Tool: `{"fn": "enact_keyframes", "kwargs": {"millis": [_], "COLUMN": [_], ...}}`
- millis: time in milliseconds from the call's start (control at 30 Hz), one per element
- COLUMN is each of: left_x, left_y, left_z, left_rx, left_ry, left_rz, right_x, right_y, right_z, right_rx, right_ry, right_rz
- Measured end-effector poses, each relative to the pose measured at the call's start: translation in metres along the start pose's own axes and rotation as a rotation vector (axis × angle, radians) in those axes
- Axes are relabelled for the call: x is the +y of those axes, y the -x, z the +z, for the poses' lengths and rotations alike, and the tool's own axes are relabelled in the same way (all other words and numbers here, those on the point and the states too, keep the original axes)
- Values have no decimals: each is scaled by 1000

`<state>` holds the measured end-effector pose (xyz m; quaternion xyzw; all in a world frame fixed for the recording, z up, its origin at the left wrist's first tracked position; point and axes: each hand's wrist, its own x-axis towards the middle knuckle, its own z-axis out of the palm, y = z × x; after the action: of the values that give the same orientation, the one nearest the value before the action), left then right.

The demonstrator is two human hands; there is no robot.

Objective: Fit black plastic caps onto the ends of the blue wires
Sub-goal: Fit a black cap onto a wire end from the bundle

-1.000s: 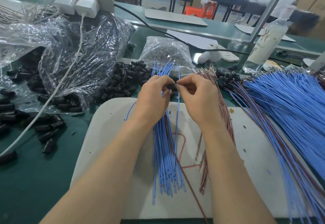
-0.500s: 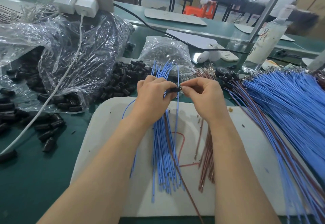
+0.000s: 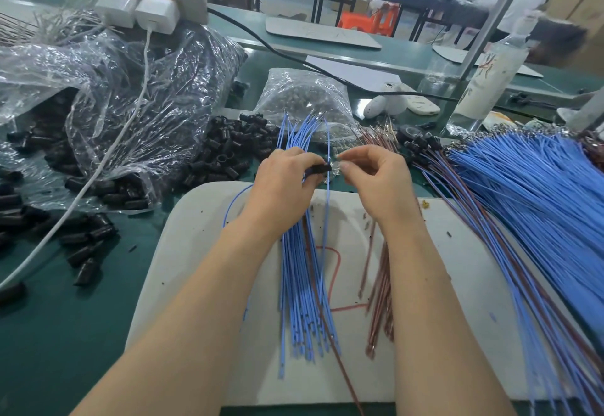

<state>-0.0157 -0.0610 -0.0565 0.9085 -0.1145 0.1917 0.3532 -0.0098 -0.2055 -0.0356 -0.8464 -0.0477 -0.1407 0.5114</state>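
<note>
At centre frame, left hand (image 3: 287,186) is pinching a black cap (image 3: 317,169) with one end pointing frame-right, and right hand (image 3: 376,183) is pinching a blue wire tip (image 3: 335,166) just beside it, probably lining both up for pushing together.

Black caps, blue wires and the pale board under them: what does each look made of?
Black caps: likely hard plastic, dark with a dull sheen, small rigid tubes keeping their shape in the pile. Blue wires: matte blue insulation, probably plastic or rubber, bending softly; the far tips look metallic. Pale board: smooth off-white sheet with rounded corners, possibly plastic; cannot tell for sure.
</note>
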Motion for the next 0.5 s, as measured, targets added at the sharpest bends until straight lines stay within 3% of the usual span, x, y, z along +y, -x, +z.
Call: {"fn": "enact_keyframes", "kwargs": {"millis": [67, 167, 233, 300, 400, 433, 500], "left_x": [-1, 0, -2, -12, -30, -34, -34], "left_y": [-1, -2, -5, -11, -16, -16, -15], "left_z": [-3, -14, -25, -37, -55, -55, -51], "left_rx": [56, 282, 436, 539, 511, 462, 308], "left_ry": [51, 247, 468, 867, 1707, 1869, 1916], "left_rz": [-61, -158, -280, -482, -695, -742, -817], "right_x": [5, 12, 14, 15, 15, 15, 15], "right_y": [-3, -4, -4, -3, -2, -2, -2], "right_z": [-3, -7, -5, -3, 0, 0, 2], "right_rx": [132, 258, 246, 209, 144, 127, 97], "right_ry": [22, 151, 228, 286, 333, 350, 389], "right_rz": [58, 133, 158, 167, 173, 171, 157]}}
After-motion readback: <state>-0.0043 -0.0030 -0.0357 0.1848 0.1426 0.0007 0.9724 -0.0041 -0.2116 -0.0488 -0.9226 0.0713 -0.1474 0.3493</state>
